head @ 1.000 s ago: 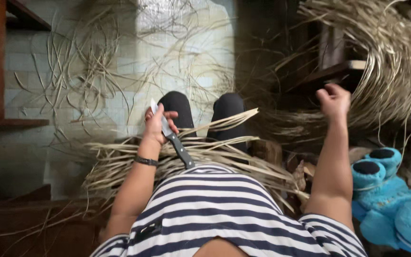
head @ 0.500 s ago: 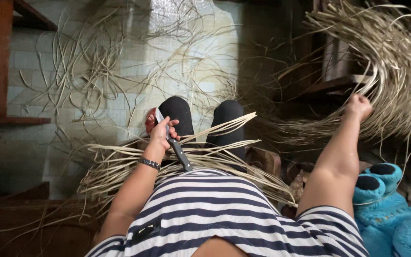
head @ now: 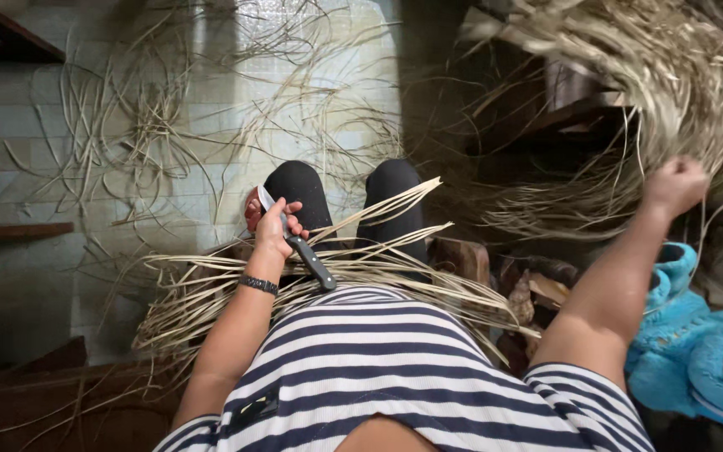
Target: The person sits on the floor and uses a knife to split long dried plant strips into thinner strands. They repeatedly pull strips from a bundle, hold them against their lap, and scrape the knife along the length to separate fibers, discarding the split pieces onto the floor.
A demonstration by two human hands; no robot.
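A bundle of straw strips (head: 328, 280) lies crosswise over the lap. Above it the left hand (head: 271, 224) grips a knife (head: 299, 240), black handle slanting toward the body, blade tip up-left. Farther right, the right hand (head: 674, 186) is clenched in the hanging straw pile (head: 663, 92).

A: Location type?

B: Home craft workspace, weaving w/ plant fibre. Informal, not a factory.

A: Evidence?

B: Pale tiled floor (head: 52, 167) from 10 to 12 o'clock, littered w/ loose straw strips (head: 152, 125). Large tangled fibre heap (head: 671, 75) at 2 o'clock, hanging over dark wooden furniture (head: 579, 113). Flat bundle of cut strips (head: 211, 293) across the seated person's lap, centre. Wooden shelf (head: 10, 230) at 9 o'clock.

A: Domestic indicators?

B: Blue plush toy (head: 696, 343) at 4 o'clock; person sits at floor level, legs out. Knife (head: 299, 243) is the only tool in view, no machinery.
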